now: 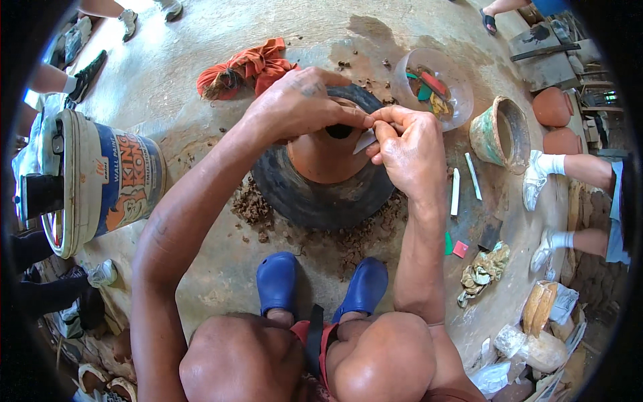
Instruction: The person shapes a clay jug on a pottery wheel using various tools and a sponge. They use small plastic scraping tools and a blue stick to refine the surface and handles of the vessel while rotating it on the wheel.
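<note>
— Where the hands, and on what?

— Both over a terracotta clay pot (326,155), upright on a black round wheel (321,194) near the middle of the clay-smeared floor (201,80). Left hand (298,104) draped across the pot's rim from the left, fingers together and curled down over the dark mouth. Right hand (408,151) at the rim from the right, thumb and forefinger pinched on a small pale scraper (365,141).

— Which way does the scraper lie?

— Long axis slanting down and left from the pinching fingers, tip touching the pot's shoulder just beside the mouth. Fingertips of the two hands touching above it. Right hand carrying the blade; left hand nearer the opening. Whether the left presses the clay or only rests on it — hard to tell.

— And around them?

— Crumbs of trimmed clay strewn about the wheel. Blue clogs (321,285) just below it, toward the near edge of the floor. Orange cloth (248,67) beyond the wheel. Clear bowl (439,87) of coloured tools to the upper right, a green-rimmed pot (502,134) beside it, two white sticks (462,184) near the right forearm. Big paint bucket (100,181) at the left edge. Other people's feet along the floor's edges — well apart from the work.
</note>
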### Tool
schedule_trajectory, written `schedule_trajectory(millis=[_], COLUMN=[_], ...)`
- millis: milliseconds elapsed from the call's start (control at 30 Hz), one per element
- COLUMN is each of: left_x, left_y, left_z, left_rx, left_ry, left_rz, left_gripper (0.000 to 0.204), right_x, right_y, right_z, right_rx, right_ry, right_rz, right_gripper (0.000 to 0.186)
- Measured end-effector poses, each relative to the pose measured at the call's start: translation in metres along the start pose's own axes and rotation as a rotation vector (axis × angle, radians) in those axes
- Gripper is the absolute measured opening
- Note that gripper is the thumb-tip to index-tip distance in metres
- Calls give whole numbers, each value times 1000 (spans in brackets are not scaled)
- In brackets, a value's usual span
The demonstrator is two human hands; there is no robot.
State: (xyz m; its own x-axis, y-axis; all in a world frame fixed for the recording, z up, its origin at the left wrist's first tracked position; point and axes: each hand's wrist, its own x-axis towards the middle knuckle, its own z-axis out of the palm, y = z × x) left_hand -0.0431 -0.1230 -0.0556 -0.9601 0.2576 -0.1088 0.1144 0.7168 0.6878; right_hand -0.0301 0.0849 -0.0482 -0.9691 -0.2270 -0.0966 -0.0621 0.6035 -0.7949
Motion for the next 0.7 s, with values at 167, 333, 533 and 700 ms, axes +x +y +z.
schedule_trajectory(millis=[167, 333, 533, 700], left_x=[-1, -19, -104, -137], left_y=[13, 28, -12, -19], left_z=[-2, -9, -21, -3], left_rx=[-20, -511, -461, -214], left_ry=[-80, 97, 209, 321], left_rz=[-71, 271, 190, 26], left_gripper=[82, 40, 27, 44], right_x=[-7, -23, -27, -17], right_y=[12, -9, 3, 1], right_z=[-1, -12, -11, -1], right_rx=[409, 595, 376, 23], right_ry=[9, 167, 255, 182], right_rz=[10, -208, -55, -127], right_gripper=[17, 16, 10, 13])
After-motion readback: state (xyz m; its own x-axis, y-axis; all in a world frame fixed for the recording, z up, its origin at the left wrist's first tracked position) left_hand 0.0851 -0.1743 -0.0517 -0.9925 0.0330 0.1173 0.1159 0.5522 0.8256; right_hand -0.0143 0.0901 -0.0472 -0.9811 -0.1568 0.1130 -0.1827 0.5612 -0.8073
